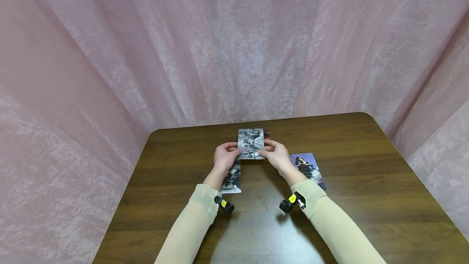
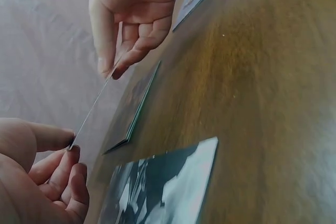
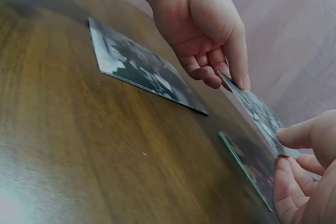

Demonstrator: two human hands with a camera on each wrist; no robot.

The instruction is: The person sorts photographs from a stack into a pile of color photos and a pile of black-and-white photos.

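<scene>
Spanning the frame, a dark wooden table (image 1: pixel 348 182) stands before pink drapes (image 1: pixel 234 44). Near its far edge, the left hand (image 1: pixel 225 156) and right hand (image 1: pixel 276 156) pinch opposite edges of a black-and-white photo (image 1: pixel 250 144), lifted above what seems a small stack (image 2: pixel 134 114). Two photos already lie dealt out: a monochrome print (image 1: pixel 232 180) left, a colour print (image 1: pixel 307 168) right.

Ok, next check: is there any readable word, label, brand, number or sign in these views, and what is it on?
No text can be read in any view.
Held photo, pinched by left hand and right hand: black-and-white picture, no lettering readable.
Photo by the left wrist: no text visible.
Photo on the right: too small to tell.
Stack on the table: only edges show.
</scene>
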